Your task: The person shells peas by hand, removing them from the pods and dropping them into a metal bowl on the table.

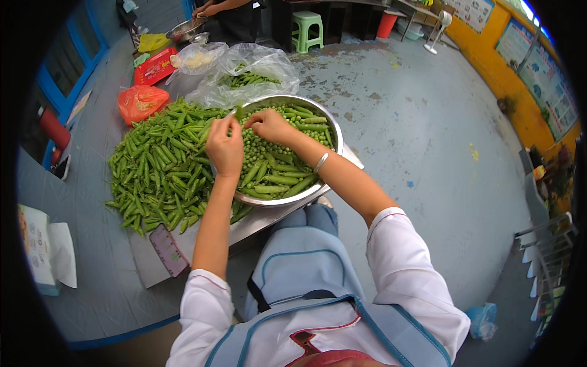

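Note:
My left hand (225, 144) has its fingers pinched around a green pea pod (238, 112), which is blurred, above the left rim of a steel bowl (338, 133). Close by on the right, my right hand (270, 126) is over the bowl with bent fingers; whether anything is between them I cannot tell. Inside the bowl lie loose shelled peas (261, 149) and whole plump pods (279, 180). A large heap of pea pods (160, 165) spreads over the table to the left of the bowl.
Behind the bowl sit a clear plastic bag (275, 64) with pods, a red plastic bag (141, 102) and a red tray (153, 66). A purple phone-like object (168, 250) lies at the near table edge, a tissue pack (39, 247) at far left. Another person's hands (206, 10) work over a metal bowl (183, 31).

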Tool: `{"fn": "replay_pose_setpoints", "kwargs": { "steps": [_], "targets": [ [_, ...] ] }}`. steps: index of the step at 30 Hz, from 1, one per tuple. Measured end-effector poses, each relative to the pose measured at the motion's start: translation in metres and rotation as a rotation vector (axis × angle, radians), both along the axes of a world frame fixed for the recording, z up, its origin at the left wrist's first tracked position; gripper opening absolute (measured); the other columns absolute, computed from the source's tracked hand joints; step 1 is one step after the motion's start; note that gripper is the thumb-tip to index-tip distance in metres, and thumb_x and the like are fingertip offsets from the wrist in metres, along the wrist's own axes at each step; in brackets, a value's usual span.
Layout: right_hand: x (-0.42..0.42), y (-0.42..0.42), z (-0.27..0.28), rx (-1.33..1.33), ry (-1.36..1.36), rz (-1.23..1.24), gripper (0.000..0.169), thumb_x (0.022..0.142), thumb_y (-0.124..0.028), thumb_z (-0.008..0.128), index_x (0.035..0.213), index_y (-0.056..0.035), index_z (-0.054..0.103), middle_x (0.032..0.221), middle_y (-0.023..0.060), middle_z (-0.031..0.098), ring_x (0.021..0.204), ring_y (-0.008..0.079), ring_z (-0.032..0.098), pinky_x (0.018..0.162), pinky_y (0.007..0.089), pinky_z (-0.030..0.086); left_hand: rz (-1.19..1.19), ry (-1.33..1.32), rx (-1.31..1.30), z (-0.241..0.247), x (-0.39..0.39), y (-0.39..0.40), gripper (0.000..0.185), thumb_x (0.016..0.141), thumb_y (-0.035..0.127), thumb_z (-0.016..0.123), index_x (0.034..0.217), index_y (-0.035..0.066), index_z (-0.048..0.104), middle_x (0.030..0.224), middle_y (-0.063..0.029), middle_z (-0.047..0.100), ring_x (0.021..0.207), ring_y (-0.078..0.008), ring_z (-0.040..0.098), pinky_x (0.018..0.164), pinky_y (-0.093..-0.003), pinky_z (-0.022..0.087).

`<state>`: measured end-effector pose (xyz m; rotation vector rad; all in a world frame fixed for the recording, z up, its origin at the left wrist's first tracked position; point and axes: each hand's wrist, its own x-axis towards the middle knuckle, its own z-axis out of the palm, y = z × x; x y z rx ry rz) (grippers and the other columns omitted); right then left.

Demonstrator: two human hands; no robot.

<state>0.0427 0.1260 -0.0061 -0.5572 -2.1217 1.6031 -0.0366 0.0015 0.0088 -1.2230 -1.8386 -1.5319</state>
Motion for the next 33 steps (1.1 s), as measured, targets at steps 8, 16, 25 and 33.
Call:
{"fn": "replay_pose_setpoints", "kwargs": {
  "steps": [8,16,25,33],
  "targets": [
    [0.021,0.013,0.007,0.762,0.002,-0.336,0.018,0.075,-0.017,0.051,0.072,-0.0031,0.061,0.074,0.0177,0.062,0.072,0.0364,0.059,0.068,0.0457,0.046,0.142,0.275,-0.350,0.000,-0.055,-0.029,0.017,0.074,0.013,0.061,0.087,0.001,0.064,0.081,-0.0135,0.060,0.073,-0.0316,0.059,0.065,-0.0410,0.046],
    [0.022,0.011,-0.004,0.749,-0.076,-0.172,0.017,0.075,-0.016,0.049,0.075,-0.0048,0.062,0.077,0.0190,0.062,0.075,0.0372,0.059,0.069,0.0461,0.047,-0.310,0.000,-1.289,0.013,-0.013,-0.042,0.026,0.068,0.007,0.066,0.091,-0.003,0.058,0.083,-0.0187,0.063,0.080,-0.0307,0.061,0.072,-0.0361,0.047],
    [0.014,0.013,0.004,0.044,0.138,0.092,0.027,0.083,-0.025,0.058,0.072,-0.0002,0.059,0.061,0.0020,0.055,0.053,0.0078,0.047,0.050,0.0244,0.040,-0.813,-0.903,-0.463,-0.007,-0.035,0.007,0.023,0.085,0.017,0.059,0.099,0.000,0.057,0.086,-0.0030,0.060,0.073,-0.0107,0.058,0.063,-0.0223,0.046],
    [0.024,0.013,0.014,-0.107,0.221,0.032,0.018,0.080,-0.014,0.062,0.084,0.0027,0.065,0.064,0.0035,0.058,0.052,0.0080,0.048,0.050,0.0254,0.040,-0.936,-0.955,-0.310,-0.021,-0.025,0.014,0.025,0.091,0.022,0.050,0.095,-0.002,0.059,0.081,-0.0064,0.061,0.065,-0.0102,0.057,0.055,-0.0216,0.045]
  ]
}}
